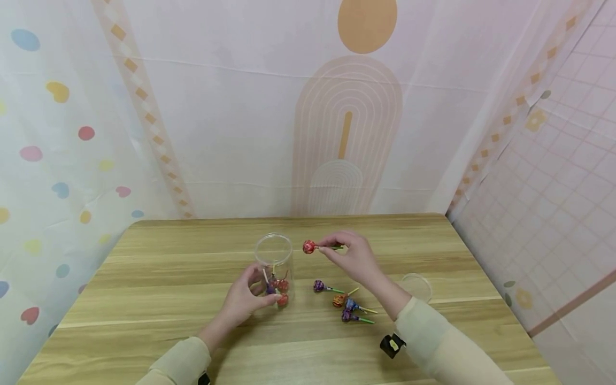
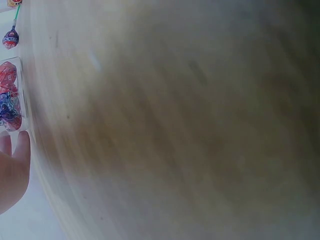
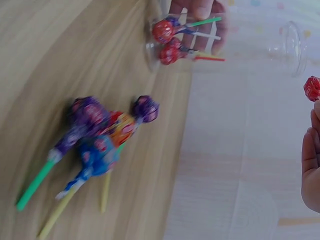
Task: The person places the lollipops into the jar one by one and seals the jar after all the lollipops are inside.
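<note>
Near the table (image 1: 144, 321) centre, left hand (image 1: 245, 300) wrapped around clear jar (image 1: 274, 256) of lollipops. Beside its rim, right hand (image 1: 353, 256) pinching red lollipop (image 1: 309, 246).

The head view looks forward and down from above the near edge of the wooden table (image 1: 168, 278), taking in both arms and the curtained backdrop. The left wrist view sits very close to the tabletop, blurred, with the clear jar (image 2: 12, 95) and fingertips (image 2: 15, 160) only at its left margin. The right wrist view is turned sideways and near the surface (table on the left, backdrop on the right). All 3 views share the jar; 2 of them, head and right wrist, share the loose lollipops (image 3: 100, 135).
</note>
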